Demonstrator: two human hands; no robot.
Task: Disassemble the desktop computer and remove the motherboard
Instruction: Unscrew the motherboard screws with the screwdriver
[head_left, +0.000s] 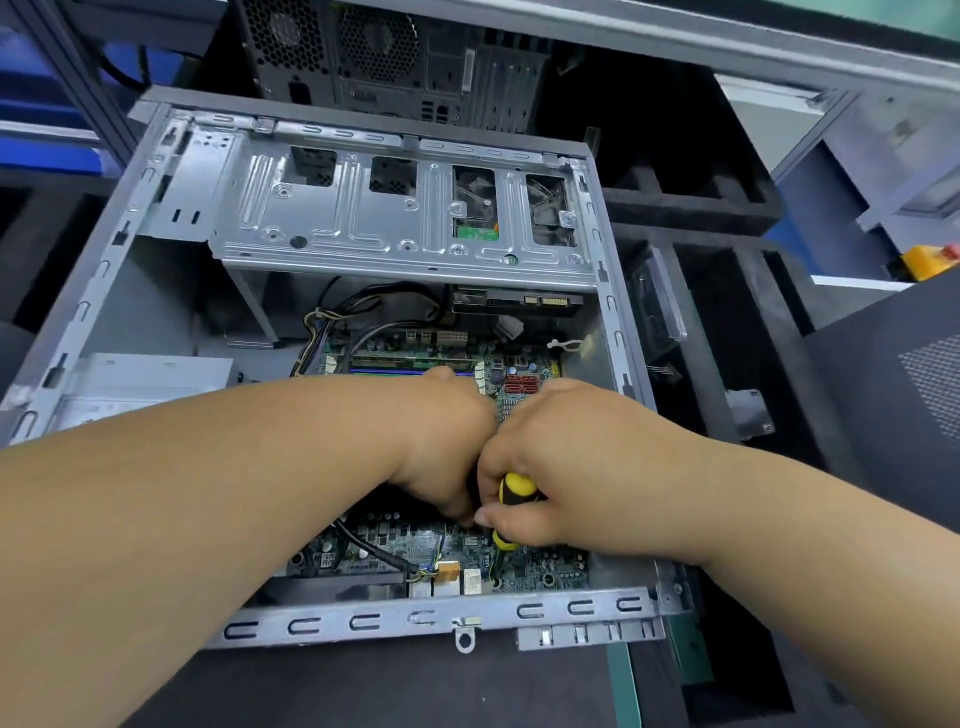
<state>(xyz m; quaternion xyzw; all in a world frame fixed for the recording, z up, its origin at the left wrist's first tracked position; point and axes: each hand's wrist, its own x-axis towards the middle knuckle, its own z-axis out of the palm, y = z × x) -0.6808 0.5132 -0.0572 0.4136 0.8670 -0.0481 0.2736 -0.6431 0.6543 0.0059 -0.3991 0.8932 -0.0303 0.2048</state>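
Observation:
An open desktop case (431, 621) lies flat in front of me, its green motherboard (540, 569) on the floor of the case. My right hand (561, 457) grips a yellow and black screwdriver (514, 491) over the middle of the board. My left hand (447, 441) reaches in beside it, fingers curled down close to the screwdriver's shaft; what they touch is hidden. Both hands cover the centre of the board. A silver drive cage (363, 223) spans the far half of the case, with a drive (514, 304) beneath its right end.
Black cables (379, 556) run over the near left of the board, and a cable bundle (322, 332) sits at the far left. A second computer tower (395, 57) stands behind the case. Black foam trays (696, 202) lie to the right, and a dark side panel (893, 389) at far right.

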